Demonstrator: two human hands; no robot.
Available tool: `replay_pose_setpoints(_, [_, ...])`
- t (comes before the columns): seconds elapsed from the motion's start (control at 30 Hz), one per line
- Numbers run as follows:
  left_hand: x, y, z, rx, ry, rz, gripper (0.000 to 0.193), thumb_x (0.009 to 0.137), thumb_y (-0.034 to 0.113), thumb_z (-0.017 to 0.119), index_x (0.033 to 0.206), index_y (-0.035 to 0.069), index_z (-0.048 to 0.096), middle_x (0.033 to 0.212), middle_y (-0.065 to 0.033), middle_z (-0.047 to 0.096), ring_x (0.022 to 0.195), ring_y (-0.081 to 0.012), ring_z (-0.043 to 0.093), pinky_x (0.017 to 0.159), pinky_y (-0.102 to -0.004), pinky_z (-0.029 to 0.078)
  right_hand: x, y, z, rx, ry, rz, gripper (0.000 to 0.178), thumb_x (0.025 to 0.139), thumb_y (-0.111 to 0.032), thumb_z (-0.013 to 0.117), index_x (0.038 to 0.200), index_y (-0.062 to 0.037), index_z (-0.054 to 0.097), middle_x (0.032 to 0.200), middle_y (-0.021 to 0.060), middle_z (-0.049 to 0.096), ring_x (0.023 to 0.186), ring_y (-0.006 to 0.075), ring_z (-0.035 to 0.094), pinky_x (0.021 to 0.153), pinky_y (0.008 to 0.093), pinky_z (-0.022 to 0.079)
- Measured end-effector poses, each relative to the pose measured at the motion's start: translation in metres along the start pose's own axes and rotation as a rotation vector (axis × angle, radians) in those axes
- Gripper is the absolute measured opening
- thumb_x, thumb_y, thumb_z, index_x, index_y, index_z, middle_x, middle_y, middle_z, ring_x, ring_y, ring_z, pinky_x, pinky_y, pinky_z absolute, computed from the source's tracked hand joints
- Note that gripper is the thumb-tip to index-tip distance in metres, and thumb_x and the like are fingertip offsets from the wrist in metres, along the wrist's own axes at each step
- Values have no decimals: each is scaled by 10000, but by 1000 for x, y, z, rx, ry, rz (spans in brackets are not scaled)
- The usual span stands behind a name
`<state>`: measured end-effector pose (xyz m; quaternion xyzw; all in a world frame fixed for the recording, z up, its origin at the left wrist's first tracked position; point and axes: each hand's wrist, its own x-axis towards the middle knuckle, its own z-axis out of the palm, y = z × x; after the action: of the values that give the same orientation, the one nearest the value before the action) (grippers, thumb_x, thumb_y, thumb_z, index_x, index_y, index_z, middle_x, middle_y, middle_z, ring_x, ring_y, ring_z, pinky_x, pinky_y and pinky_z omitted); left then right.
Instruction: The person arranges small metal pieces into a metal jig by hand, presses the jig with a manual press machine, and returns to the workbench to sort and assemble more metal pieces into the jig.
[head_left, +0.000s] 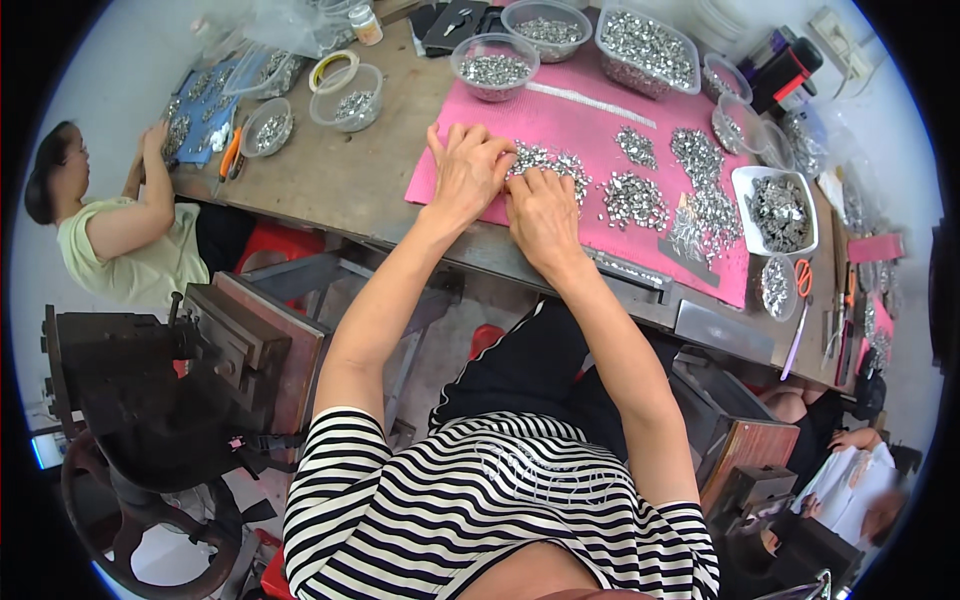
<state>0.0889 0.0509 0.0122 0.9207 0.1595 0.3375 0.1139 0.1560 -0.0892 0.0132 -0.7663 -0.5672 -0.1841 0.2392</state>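
At the near left edge of a pink mat (pixel 625 110), both my hands meet beside a pile of small shiny metal pieces (pixel 562 165). My left hand (pixel 465 172) is closed, with its thumb and fingers bent together at the left side of the pile. Fingers curled down, my right hand (pixel 543 212) rests at the pile's near side and hides part of it. Whatever the fingertips hold is too small to make out. Just right of my hands lie other piles, one of silver pieces (pixel 636 200) and a larger one (pixel 708 215).
Clear tubs of metal pieces (pixel 495 70) line the mat's far side. A white tray (pixel 738 190), orange-handled scissors (pixel 803 275) and a black bottle (pixel 785 75) are right. At left, a co-worker (pixel 120 220) handles pieces on a blue cloth (pixel 205 105). Machines flank me below the table.
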Motion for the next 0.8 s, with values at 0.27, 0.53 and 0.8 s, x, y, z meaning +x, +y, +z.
replay_pose_setpoints(0.27, [1,1,4,46,-19,-29,91,858,199,728,928,142,740,894,-15,640,947,-255,575,1039,-600,281,-11,22,-54,114,-35,51,62,831,-78,638,855,-45,592,847,133,608,853,321,608,781,447,446])
replay_pose_setpoints(0.53, [4,3,-7,-74,-89,-53,97,858,205,733,911,124,745,870,-25,646,933,-264,606,1067,-618,272,-52,80,-105,-1,-245,158,71,826,-64,670,855,-29,616,807,129,634,808,345,635,717,445,479])
replay_pose_setpoints(0.8, [9,7,-5,67,-145,-97,113,842,214,744,895,114,739,894,-32,663,972,-267,605,1084,-674,270,-55,91,-110,377,-358,364,121,805,-92,762,894,-21,722,869,136,670,794,313,675,731,426,526])
